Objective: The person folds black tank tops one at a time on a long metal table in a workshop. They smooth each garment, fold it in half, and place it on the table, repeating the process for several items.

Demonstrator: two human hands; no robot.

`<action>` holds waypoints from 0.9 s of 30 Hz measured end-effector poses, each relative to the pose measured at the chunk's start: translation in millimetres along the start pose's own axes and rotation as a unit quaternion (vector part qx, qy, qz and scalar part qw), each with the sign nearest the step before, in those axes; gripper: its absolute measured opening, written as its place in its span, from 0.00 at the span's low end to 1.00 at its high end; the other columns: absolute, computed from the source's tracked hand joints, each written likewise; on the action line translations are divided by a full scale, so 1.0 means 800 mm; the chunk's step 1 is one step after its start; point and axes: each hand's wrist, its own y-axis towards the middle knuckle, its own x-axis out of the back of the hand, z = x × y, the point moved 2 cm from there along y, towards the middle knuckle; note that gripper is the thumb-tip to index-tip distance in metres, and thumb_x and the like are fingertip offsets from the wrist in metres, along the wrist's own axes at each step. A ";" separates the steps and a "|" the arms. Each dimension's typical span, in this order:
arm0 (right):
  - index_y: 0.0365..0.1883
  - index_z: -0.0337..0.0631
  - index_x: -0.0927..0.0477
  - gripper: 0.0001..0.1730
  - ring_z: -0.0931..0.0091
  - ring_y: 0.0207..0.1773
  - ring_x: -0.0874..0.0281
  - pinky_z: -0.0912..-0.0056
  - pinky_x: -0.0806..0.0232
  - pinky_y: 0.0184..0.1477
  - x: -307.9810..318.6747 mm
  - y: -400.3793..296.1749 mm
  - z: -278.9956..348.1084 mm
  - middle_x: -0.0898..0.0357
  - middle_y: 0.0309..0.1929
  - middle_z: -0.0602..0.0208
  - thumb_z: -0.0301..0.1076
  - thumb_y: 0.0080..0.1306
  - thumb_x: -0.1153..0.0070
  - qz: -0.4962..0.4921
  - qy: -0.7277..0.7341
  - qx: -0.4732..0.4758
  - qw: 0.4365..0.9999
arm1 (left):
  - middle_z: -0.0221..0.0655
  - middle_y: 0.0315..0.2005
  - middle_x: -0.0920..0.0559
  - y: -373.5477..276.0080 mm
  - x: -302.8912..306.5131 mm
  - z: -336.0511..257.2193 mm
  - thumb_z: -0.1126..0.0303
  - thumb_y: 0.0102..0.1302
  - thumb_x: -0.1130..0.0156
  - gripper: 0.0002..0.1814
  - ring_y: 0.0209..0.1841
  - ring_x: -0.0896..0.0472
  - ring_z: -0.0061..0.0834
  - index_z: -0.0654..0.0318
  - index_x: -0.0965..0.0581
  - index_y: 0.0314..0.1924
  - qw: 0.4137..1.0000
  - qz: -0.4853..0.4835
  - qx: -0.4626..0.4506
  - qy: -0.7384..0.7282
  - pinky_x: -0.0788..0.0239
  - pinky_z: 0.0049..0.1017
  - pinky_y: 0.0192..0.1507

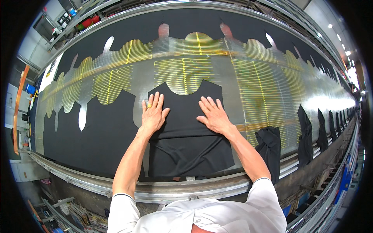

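A black cut fabric garment panel (186,122) with a scooped neckline lies before me on a long metal-topped table (230,87). My left hand (154,112) rests palm down near its left shoulder edge, fingers spread and a ring on one finger. Flat on the right side of the same panel is my right hand (214,115), its fingers also apart. Neither hand grasps anything. Below my hands a crosswise fold runs over the cloth, and its lower part is wrinkled near the table's front edge. Yellow ruled markings (184,75) show on the table beyond the neckline.
More black panels (107,131) lie flat to my left, and a row of them (192,21) lines the far side. On the right, a bunched black piece (268,145) and several others hang over the front edge. Metal rails (163,190) border the table.
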 end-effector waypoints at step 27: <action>0.31 0.41 0.21 0.07 0.57 0.42 0.26 0.51 0.38 0.46 -0.002 -0.274 0.083 0.22 0.33 0.58 0.30 0.54 0.38 -0.170 0.077 -0.417 0.890 | 0.39 0.29 0.24 -0.301 -0.011 -0.018 0.74 0.56 0.35 0.05 0.34 0.26 0.40 0.64 0.23 0.32 0.949 -0.155 0.173 -0.216 0.36 0.38 0.40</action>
